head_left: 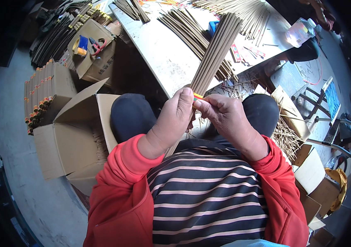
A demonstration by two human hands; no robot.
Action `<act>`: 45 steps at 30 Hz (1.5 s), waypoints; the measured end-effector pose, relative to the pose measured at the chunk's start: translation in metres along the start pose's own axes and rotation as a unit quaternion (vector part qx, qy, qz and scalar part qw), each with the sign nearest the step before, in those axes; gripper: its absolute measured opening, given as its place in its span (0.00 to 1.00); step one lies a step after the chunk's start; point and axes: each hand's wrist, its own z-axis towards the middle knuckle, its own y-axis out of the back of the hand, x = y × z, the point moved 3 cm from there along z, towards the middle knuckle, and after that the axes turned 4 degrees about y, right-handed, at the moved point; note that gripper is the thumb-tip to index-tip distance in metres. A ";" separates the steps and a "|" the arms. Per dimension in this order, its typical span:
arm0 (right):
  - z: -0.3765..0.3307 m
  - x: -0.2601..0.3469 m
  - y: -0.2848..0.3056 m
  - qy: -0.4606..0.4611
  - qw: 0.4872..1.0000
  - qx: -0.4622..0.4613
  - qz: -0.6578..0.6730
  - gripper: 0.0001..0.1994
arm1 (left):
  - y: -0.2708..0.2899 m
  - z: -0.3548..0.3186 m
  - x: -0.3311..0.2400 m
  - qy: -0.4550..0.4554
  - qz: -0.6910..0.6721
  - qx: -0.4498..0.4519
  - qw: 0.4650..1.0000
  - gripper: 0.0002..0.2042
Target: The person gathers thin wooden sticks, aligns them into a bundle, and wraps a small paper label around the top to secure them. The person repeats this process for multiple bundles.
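A bundle of brown incense sticks (217,51) slants up and away from my lap, its far end over the table's near corner. My left hand (170,119) is wrapped round its lower part. Around the bundle at my fingers runs a narrow red and yellow paper band (198,96). Thumb and fingers of my right hand (228,116) pinch this band against the sticks from the right. The sticks' lower ends pass behind my left hand and wrist, mostly hidden.
Loose incense sticks (187,35) lie on the white table (150,45). An open cardboard box (45,152) stands at my left, near banded bundles (39,92), a tape dispenser (81,46) and scissors (98,47). A plastic bottle (300,32) is by another person at far right; scattered sticks (284,138) fill a box on my right.
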 end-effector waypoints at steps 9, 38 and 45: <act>-0.005 0.009 -0.011 -0.045 0.979 0.034 0.195 0.16 | 0.003 -0.004 -0.001 -0.048 0.011 0.005 0.999 0.20; -0.004 -0.019 -0.024 -0.051 0.856 0.042 0.513 0.56 | -0.005 -0.014 -0.007 0.017 -0.138 0.181 0.974 0.43; 0.002 -0.021 -0.011 0.017 0.897 0.032 0.440 0.47 | -0.005 -0.012 -0.006 0.047 -0.096 0.193 0.975 0.30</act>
